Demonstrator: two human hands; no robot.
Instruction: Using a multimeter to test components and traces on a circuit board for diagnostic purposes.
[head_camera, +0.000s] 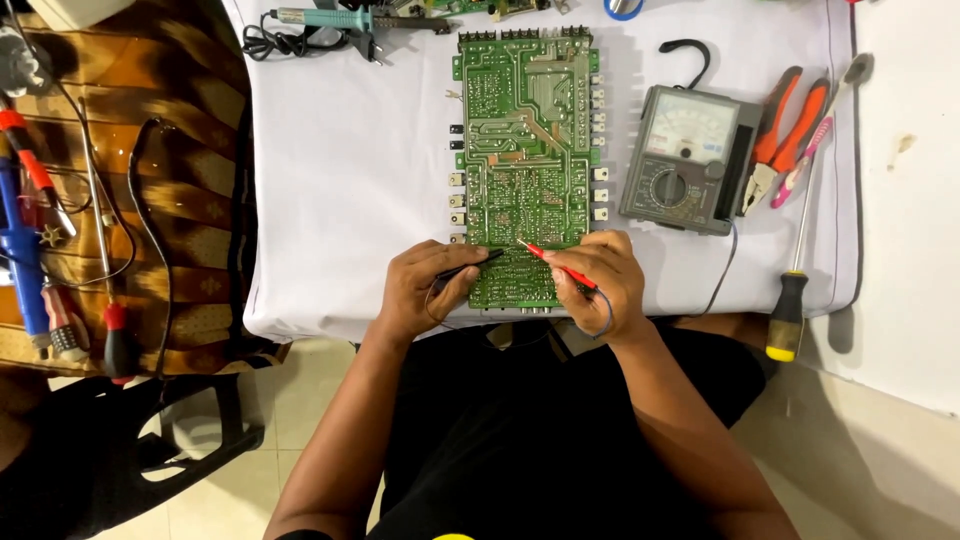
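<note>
Lying flat on the white-covered bench, solder side up, a long green circuit board runs away from the person toward the far edge. Both hands rest at its near end. The left hand is closed around a black test probe, whose tip touches the board close to its lower left part. The right hand grips a red test probe like a pen, its tip set on the board just right of the black tip; the two tips are near each other but apart. Thin leads loop from under both hands.

Just right of the board sits a grey analogue multimeter with a dial and a needle face. Beside it, farther right, lie orange-handled pliers, and a long screwdriver with a black and yellow handle reaches over the bench's near edge. At the far edge, left of the board, lies a teal soldering iron with its coiled cord. To the left, a brown patterned cloth carries more tools and cables.
</note>
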